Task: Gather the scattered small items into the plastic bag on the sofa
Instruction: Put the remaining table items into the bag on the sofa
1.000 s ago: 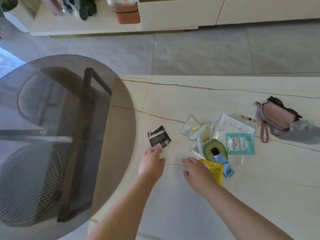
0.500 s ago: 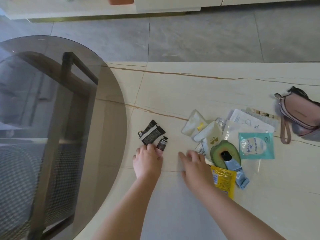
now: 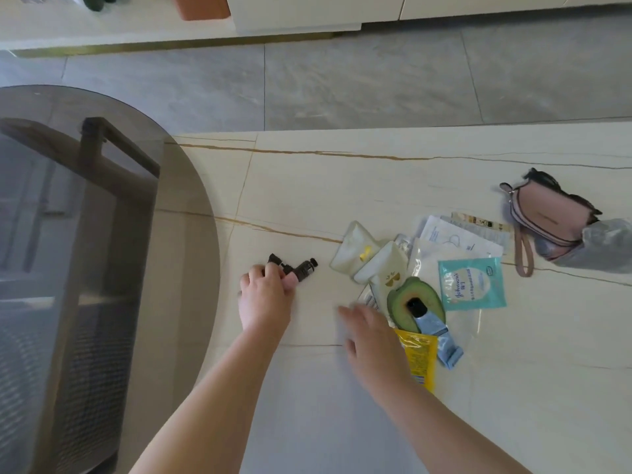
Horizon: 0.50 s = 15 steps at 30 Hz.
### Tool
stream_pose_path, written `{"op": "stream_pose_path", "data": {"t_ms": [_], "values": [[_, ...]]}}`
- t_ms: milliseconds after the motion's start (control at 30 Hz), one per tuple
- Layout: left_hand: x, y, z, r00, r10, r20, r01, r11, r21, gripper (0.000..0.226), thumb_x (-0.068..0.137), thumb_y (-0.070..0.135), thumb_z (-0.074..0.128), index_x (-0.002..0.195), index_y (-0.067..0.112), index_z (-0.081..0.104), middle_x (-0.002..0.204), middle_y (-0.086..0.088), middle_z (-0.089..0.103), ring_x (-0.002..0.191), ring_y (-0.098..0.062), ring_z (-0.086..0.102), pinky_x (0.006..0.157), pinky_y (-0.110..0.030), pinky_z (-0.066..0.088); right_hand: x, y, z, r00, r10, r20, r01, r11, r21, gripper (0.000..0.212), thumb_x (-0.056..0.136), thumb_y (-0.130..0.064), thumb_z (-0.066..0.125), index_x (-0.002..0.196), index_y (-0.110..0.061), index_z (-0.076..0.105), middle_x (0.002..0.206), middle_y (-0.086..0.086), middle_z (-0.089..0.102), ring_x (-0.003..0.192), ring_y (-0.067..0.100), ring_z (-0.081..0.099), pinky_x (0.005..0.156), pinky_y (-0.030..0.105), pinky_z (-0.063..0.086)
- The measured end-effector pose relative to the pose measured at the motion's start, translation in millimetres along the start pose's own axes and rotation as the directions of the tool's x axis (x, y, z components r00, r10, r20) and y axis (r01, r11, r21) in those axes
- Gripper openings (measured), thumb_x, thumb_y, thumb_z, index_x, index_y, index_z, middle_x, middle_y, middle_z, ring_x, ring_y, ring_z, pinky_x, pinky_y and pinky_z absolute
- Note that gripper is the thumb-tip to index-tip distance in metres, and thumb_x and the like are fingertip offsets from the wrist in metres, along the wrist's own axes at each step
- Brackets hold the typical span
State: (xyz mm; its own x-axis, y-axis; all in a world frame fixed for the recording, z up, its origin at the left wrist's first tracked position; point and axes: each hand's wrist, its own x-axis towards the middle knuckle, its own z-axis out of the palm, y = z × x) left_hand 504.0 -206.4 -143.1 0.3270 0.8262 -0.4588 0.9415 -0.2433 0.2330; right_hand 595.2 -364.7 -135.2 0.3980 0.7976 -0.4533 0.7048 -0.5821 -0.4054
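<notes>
Now left hand grip pinched closed on dark sachets, small dark tube touching fingertips. Right hand flat, fingers spread, blurred, overlapping yellow packet on bench.

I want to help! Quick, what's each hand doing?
Left hand: closed on the small dark tubes.
Right hand: open, holding nothing.

Bright, even daylight; right hand motion-blurred, straight lines bow toward edges.
</notes>
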Motion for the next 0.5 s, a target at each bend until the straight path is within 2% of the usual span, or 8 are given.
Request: {"op": "stream_pose_path", "data": {"t_ms": [67, 133, 200, 300, 333, 367, 433, 500], "values": [[-14, 3, 7, 1.000, -0.010, 0.023, 0.008, 0.995, 0.104, 0.033, 0.096, 0.039, 0.045, 0.117, 0.014, 0.045, 0.125, -0.009, 0.045, 0.117, -0.029, 0.042, 0.095, -0.038, 0.038, -12, 15, -10, 0.987, 0.068, -0.142, -0.060, 0.996, 0.061, 0.046, 0.088, -0.012, 0.053, 0.133, -0.019, 0.049, 0.130, 0.001, 0.049, 0.119, 0.022, 0.049, 0.095, 0.031, 0.045], [-26, 8, 15, 0.999, -0.005, 0.041, -0.001, 0.990, 0.142, 0.035, 0.097, 0.039, 0.042, 0.120, 0.013, 0.041, 0.126, -0.010, 0.044, 0.119, -0.029, 0.043, 0.097, -0.037, 0.036, -25, 35, -21, 0.955, 0.196, -0.223, -0.181, 0.980, 0.084, 0.043, 0.088, -0.014, 0.058, 0.130, -0.015, 0.052, 0.126, 0.003, 0.053, 0.116, 0.022, 0.051, 0.092, 0.031, 0.045], [-36, 13, 21, 0.997, 0.005, 0.077, -0.012, 0.996, 0.085, 0.043, 0.096, 0.036, 0.043, 0.132, 0.015, 0.033, 0.129, -0.010, 0.043, 0.120, -0.029, 0.044, 0.099, -0.037, 0.035, -32, 53, -28, 0.922, 0.295, -0.249, -0.284, 0.955, 0.082, 0.044, 0.088, -0.018, 0.059, 0.131, -0.014, 0.050, 0.127, 0.004, 0.053, 0.116, 0.023, 0.050, 0.093, 0.033, 0.044], [-49, 20, 29, 0.978, 0.005, 0.208, 0.002, 0.999, -0.032, 0.077, 0.092, 0.033, 0.052, 0.150, 0.019, 0.003, 0.131, -0.011, 0.040, 0.124, -0.031, 0.041, 0.101, -0.038, 0.035, -37, 71, -31, 0.873, 0.404, -0.273, -0.394, 0.914, 0.095, 0.043, 0.089, -0.022, 0.060, 0.129, -0.011, 0.049, 0.128, 0.006, 0.051, 0.116, 0.024, 0.049, 0.090, 0.034, 0.045], [-54, 23, 32, 0.971, -0.009, 0.238, 0.025, 0.998, -0.063, 0.081, 0.090, 0.033, 0.055, 0.150, 0.017, 0.004, 0.131, -0.012, 0.040, 0.123, -0.031, 0.040, 0.101, -0.038, 0.035, -37, 75, -31, 0.846, 0.448, -0.289, -0.427, 0.894, 0.134, 0.041, 0.088, -0.021, 0.061, 0.126, -0.009, 0.050, 0.126, 0.008, 0.052, 0.115, 0.026, 0.049, 0.088, 0.036, 0.046], [-59, 24, 36, 0.967, -0.025, 0.255, 0.050, 0.995, -0.090, 0.077, 0.088, 0.033, 0.058, 0.147, 0.014, 0.013, 0.130, -0.013, 0.040, 0.122, -0.032, 0.040, 0.101, -0.037, 0.035, -36, 78, -31, 0.813, 0.492, -0.312, -0.452, 0.870, 0.194, 0.038, 0.087, -0.018, 0.063, 0.122, -0.007, 0.052, 0.124, 0.010, 0.052, 0.113, 0.028, 0.050, 0.085, 0.038, 0.047], [-68, 26, 43, 0.958, -0.064, 0.279, 0.103, 0.986, -0.128, 0.064, 0.084, 0.032, 0.064, 0.134, 0.010, 0.032, 0.129, -0.013, 0.040, 0.121, -0.032, 0.040, 0.100, -0.036, 0.036, -35, 85, -29, 0.740, 0.574, -0.351, -0.488, 0.817, 0.307, 0.036, 0.086, -0.014, 0.065, 0.118, -0.003, 0.052, 0.122, 0.014, 0.051, 0.113, 0.031, 0.049, 0.081, 0.039, 0.047], [-76, 28, 51, 0.948, -0.106, 0.301, 0.160, 0.973, -0.163, 0.054, 0.082, 0.032, 0.067, 0.122, 0.008, 0.039, 0.126, -0.013, 0.039, 0.119, -0.033, 0.043, 0.095, -0.035, 0.038, -35, 92, -26, 0.681, 0.644, -0.349, -0.548, 0.764, 0.340, 0.039, 0.086, -0.017, 0.065, 0.119, -0.003, 0.051, 0.124, 0.015, 0.050, 0.115, 0.031, 0.047, 0.078, 0.040, 0.047]]}}
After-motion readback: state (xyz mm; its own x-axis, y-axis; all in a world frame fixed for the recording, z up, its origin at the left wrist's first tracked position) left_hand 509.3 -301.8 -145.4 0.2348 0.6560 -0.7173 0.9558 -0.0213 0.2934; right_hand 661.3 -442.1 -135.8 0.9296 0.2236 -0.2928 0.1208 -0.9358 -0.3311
